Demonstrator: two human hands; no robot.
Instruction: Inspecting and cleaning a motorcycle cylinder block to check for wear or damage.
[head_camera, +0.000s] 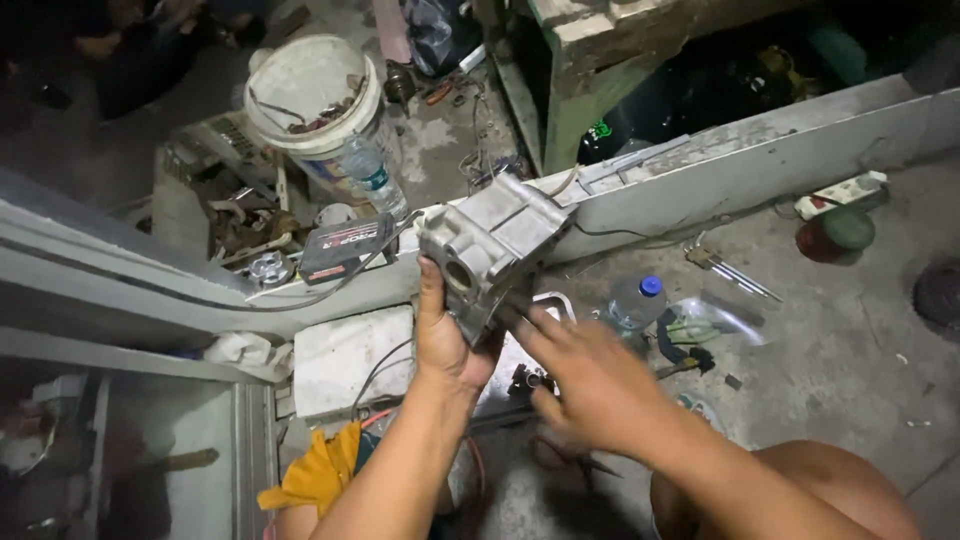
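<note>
Grey metal housing (492, 243), blue-capped bottle (637, 300), yellow cloth (315, 472).

One camera only, worn on the person's head, looking steeply down and slightly forward. It sits close above the forearms and sees the concrete floor (840, 360), a grey metal beam (760, 170) crossing, and clutter beyond.

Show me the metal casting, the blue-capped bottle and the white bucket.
metal casting (490, 240): head view, on its grey top face.
blue-capped bottle (636, 303): head view, on its clear body.
white bucket (312, 80): head view, on its inner wall.
</note>
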